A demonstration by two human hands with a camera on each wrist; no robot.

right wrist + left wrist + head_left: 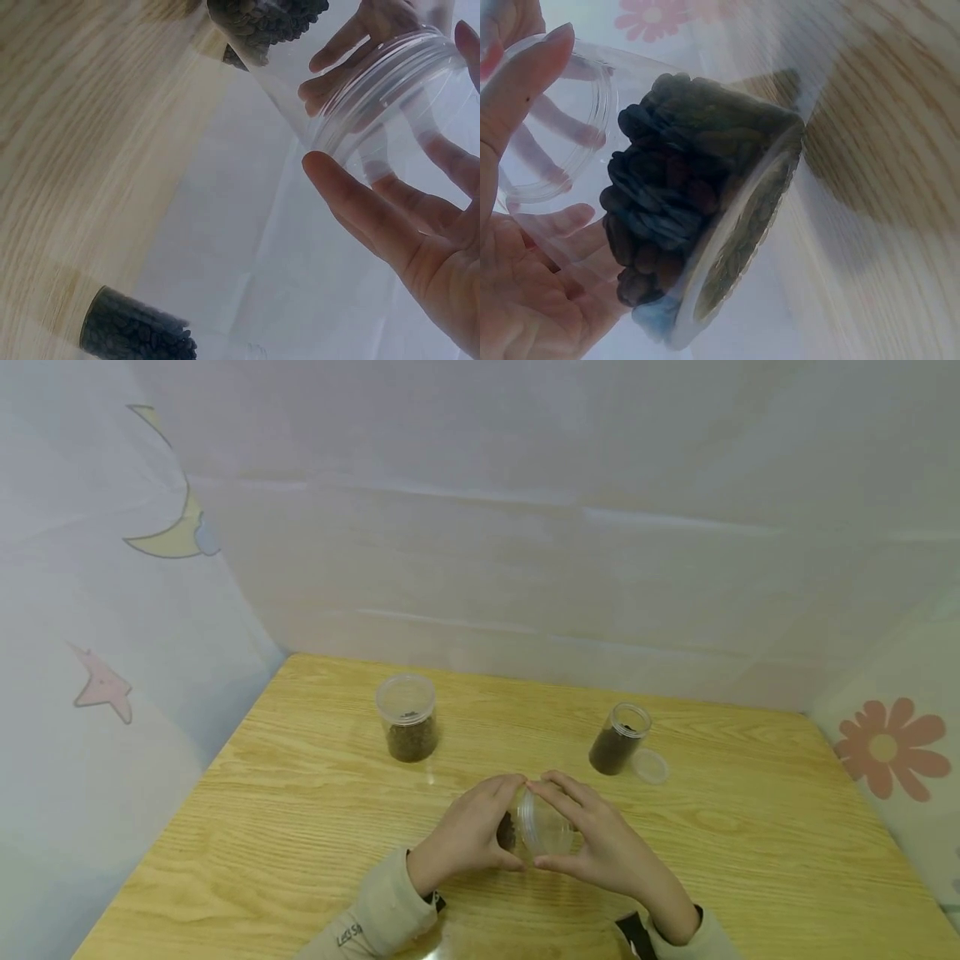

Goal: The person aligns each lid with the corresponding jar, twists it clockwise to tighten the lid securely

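Observation:
Between both hands a clear jar (507, 832) is tilted over the table, partly filled with dark beans (667, 172). My left hand (467, 828) holds the jar's body, thumb on the near side and fingers on the far side. A clear round lid (552, 833) is at the jar's mouth, on the right. My right hand (613, 843) grips around the lid's edge, thumb near and fingers far. In the right wrist view, ridged rings (390, 75) show at the mouth, with fingers seen through the clear plastic. The two hands' fingertips nearly meet.
A wide clear jar (408, 727), about half full of dark bits, stands at the back left. At the back right is a narrower open jar (615, 745) of dark contents, its clear lid (650, 767) lying beside it. Pale cloth (525, 568) hangs behind the wooden table (300, 802).

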